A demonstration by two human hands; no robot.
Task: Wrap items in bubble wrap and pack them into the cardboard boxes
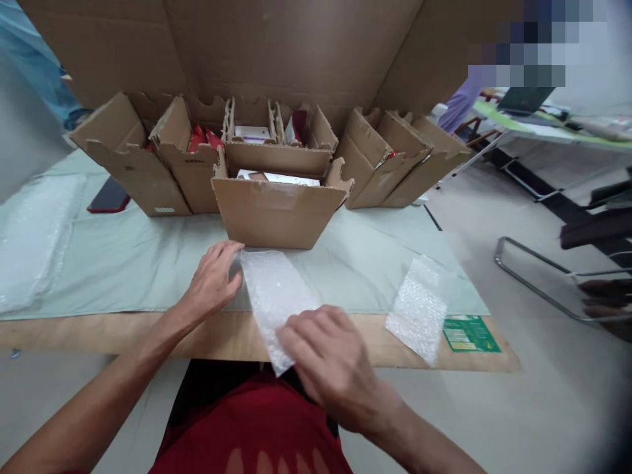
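A clear bubble wrap piece (276,283), long and flat, lies slantwise over the table's front edge. My right hand (328,355) has its fingers curled over the near right side of this piece and grips it. Beside the far left corner is my left hand (214,280), thumb apart from the stretched fingers, with nothing visibly held. Just beyond the bubble wrap stands an open cardboard box (276,214) with white flat packages inside. A second, smaller bubble wrap piece (419,309) rests to the right, partly over the wooden edge.
Several open cardboard bins (148,178) line the back, some holding red packets, before a tall cardboard panel (296,52). A stack of bubble wrap (39,237) and a dark phone (108,195) lie left. A green card (471,334) is at the right corner. A metal-framed chair (538,263) stands beyond.
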